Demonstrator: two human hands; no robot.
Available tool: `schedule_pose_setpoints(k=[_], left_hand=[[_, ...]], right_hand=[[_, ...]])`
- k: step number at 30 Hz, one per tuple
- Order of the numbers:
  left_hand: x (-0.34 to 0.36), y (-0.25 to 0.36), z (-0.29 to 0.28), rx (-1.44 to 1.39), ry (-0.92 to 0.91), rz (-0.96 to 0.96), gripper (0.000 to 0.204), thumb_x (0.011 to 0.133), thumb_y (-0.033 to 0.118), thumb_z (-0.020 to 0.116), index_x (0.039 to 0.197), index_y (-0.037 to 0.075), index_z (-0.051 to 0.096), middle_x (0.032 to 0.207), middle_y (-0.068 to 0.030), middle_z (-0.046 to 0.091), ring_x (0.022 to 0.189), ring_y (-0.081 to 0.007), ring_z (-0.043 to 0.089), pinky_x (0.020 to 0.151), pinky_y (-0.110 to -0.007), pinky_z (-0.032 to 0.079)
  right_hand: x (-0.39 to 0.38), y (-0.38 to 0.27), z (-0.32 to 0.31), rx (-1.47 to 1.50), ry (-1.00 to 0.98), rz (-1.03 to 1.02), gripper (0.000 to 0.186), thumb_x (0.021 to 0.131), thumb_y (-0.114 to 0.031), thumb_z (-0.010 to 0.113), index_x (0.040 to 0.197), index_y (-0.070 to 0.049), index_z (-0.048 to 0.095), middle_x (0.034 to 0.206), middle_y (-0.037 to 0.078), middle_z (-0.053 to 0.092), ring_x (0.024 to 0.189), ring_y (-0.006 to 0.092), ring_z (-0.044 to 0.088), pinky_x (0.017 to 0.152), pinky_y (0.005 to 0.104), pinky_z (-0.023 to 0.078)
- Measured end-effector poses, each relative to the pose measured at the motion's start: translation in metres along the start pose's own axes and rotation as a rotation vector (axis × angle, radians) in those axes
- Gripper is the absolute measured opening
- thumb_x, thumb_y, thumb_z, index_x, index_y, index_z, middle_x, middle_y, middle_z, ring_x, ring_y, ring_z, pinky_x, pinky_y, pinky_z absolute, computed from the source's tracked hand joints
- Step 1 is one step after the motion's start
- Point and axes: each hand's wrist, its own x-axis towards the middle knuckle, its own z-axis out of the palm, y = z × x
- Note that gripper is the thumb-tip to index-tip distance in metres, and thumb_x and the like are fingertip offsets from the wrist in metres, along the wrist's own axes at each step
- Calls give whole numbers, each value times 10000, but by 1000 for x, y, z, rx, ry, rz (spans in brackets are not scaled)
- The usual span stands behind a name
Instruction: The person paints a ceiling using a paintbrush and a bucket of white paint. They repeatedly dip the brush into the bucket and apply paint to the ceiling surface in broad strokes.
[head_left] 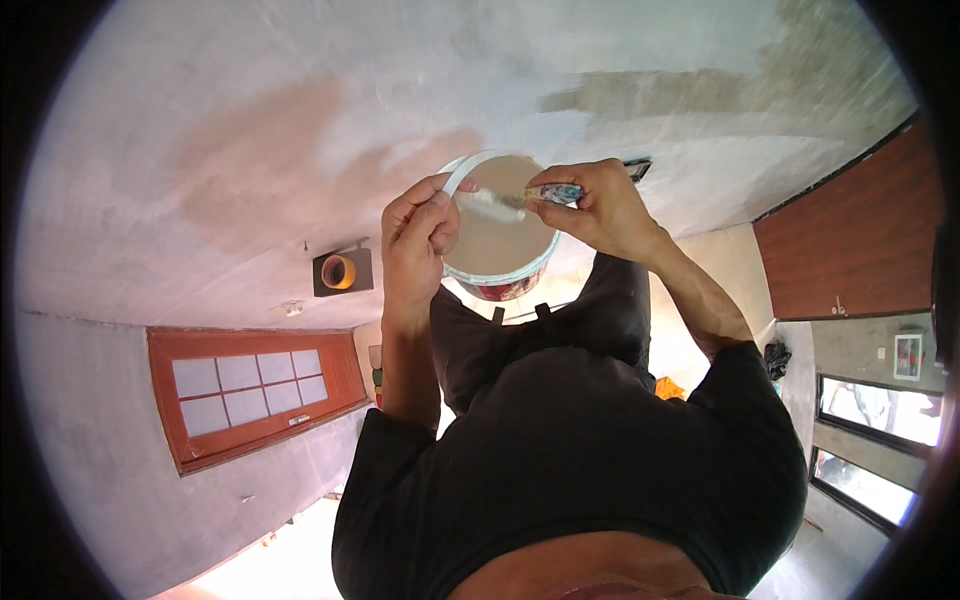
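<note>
A round bucket [497,281] of beige-brown paint [490,245] hangs in front of me, its pale rim smeared. My left hand [418,225] is closed on the bucket's white handle [462,172] at the left side. In my right hand [598,205] is a paintbrush [558,193], gripped by its paint-spattered handle between thumb and fingers. The brush's pale, coated head [490,207] points left over the paint, close to my left fingers. Whether its tip touches the paint or the rim I cannot tell.
Ahead rises a grey wall [420,80] with pinkish patches and a darker wet-looking strip [650,92]. A dark box with an orange ring [339,272] sits on it at left. A reddish window frame [250,385] stands left; a brown wooden door [850,235] stands right.
</note>
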Motion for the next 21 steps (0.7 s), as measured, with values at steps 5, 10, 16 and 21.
schedule_pose_setpoints(k=[5, 10, 16, 21], left_hand=[[-2, 2, 0, 8, 11, -15, 287, 924, 98, 434, 1051, -58, 639, 569, 62, 341, 498, -20, 250, 467, -210, 182], [1, 0, 2, -3, 3, 11, 284, 921, 83, 433, 1059, -62, 636, 573, 59, 347, 502, -20, 259, 469, -208, 187], [3, -3, 2, -59, 40, -32, 294, 929, 90, 429, 1085, -79, 613, 595, 50, 353, 504, -24, 263, 466, -202, 185], [4, 0, 0, -33, 3, -58, 320, 915, 110, 427, 1091, -100, 592, 601, 54, 346, 504, -25, 254, 464, -199, 173]], right_hand=[[-6, 3, 6, -323, 154, -226, 211, 777, -218, 701, 918, -62, 700, 741, 137, 678, 628, 304, 656, 586, 375, 516], [-9, -4, -3, -125, 96, -100, 223, 774, -206, 710, 928, -44, 705, 746, 143, 682, 607, 266, 657, 583, 333, 508], [-5, -5, -5, 571, -194, 227, 165, 829, -34, 690, 945, 82, 672, 762, 103, 680, 633, 128, 654, 582, 233, 494], [-4, 10, -2, 427, -71, 175, 179, 832, -64, 698, 959, 59, 677, 766, 96, 687, 652, 129, 663, 580, 253, 504]])
